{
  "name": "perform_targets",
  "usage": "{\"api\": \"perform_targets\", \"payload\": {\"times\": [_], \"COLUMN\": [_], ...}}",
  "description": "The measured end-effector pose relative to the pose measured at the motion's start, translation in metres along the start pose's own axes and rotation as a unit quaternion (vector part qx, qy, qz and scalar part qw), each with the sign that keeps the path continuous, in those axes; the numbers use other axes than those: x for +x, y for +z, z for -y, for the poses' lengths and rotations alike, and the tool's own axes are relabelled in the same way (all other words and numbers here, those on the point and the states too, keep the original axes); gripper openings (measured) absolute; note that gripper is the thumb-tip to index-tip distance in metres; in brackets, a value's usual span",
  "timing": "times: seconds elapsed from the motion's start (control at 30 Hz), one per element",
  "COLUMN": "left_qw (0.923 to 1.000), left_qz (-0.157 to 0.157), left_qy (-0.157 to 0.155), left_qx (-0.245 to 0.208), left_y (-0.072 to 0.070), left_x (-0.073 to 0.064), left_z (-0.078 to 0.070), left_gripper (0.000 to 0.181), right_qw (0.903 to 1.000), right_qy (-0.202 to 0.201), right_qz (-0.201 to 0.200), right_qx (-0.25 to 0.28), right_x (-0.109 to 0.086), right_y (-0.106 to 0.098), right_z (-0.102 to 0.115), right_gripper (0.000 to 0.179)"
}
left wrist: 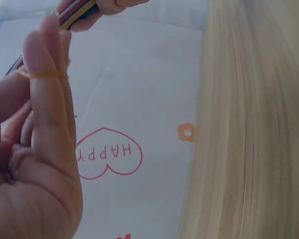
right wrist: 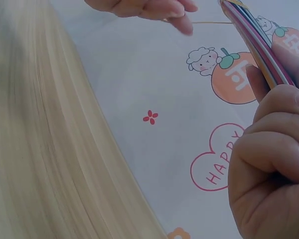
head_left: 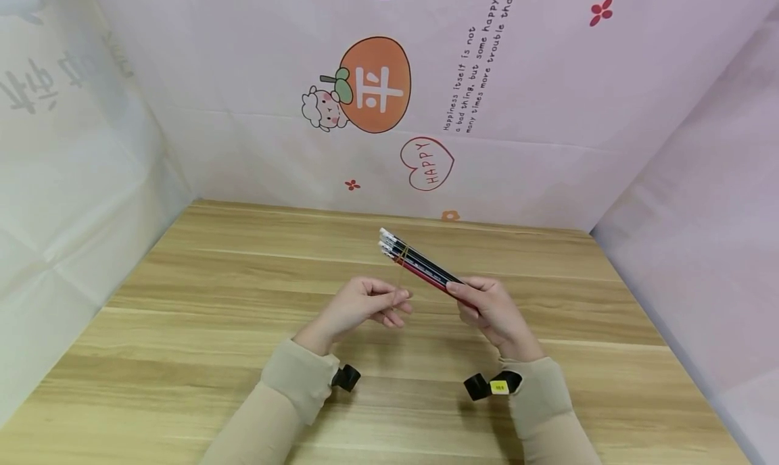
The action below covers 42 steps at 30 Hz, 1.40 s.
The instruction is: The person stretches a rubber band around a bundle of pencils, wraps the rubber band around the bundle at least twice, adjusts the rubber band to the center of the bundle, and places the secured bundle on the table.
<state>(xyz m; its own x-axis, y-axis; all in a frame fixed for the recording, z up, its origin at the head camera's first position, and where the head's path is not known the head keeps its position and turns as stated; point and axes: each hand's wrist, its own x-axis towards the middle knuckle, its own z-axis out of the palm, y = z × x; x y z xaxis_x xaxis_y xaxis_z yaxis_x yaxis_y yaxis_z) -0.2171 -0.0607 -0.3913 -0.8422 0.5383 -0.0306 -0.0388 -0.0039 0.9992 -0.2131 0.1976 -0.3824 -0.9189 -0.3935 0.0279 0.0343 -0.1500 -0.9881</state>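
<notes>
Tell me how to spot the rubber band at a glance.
Over the wooden table, the right hand grips a bundle of pencils. Near their white-tipped end is a thin yellowish rubber band, stretched to the left hand; unlike the straight pencils, it loops crosswise around them.

The head view is bright, evenly lit; soft shadows lie on the counter [head_left: 182,330] around six o'clock. Both wrist views look dimmer, hazier; fine detail is soft.
</notes>
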Motion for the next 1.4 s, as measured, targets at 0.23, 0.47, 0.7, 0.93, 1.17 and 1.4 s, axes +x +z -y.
{"api": "perform_targets", "payload": {"times": [0.23,0.47,0.7,0.93,1.17,1.4], "left_qw": [0.9972,0.9736,0.9011,0.8399,0.7902,0.7061], "left_qz": [-0.019,-0.087,-0.197,-0.266,-0.301,-0.33], "left_qy": [0.032,0.044,0.091,0.15,0.2,0.299], "left_qx": [0.064,0.206,0.375,0.449,0.495,0.551], "left_y": [0.008,0.02,0.033,0.042,0.042,0.029], "left_x": [0.0,-0.001,-0.005,-0.007,-0.005,-0.003], "left_z": [-0.002,-0.006,-0.007,-0.008,-0.004,-0.004], "left_gripper": [0.026,0.036,0.082,0.099,0.106,0.095], "right_qw": [1.0,0.9999,0.9996,0.9988,0.998,0.9976], "right_qy": [0.005,0.009,0.009,0.008,0.011,0.02], "right_qz": [-0.005,-0.009,-0.022,-0.03,-0.04,-0.034], "right_qx": [0.002,0.004,0.012,0.037,0.048,0.057], "right_x": [0.0,0.0,0.001,0.004,0.006,0.005], "right_y": [0.001,0.002,0.003,0.007,0.014,0.017], "right_z": [0.0,0.0,-0.004,-0.007,-0.01,-0.008], "right_gripper": [0.025,0.025,0.025,0.03,0.036,0.036]}}
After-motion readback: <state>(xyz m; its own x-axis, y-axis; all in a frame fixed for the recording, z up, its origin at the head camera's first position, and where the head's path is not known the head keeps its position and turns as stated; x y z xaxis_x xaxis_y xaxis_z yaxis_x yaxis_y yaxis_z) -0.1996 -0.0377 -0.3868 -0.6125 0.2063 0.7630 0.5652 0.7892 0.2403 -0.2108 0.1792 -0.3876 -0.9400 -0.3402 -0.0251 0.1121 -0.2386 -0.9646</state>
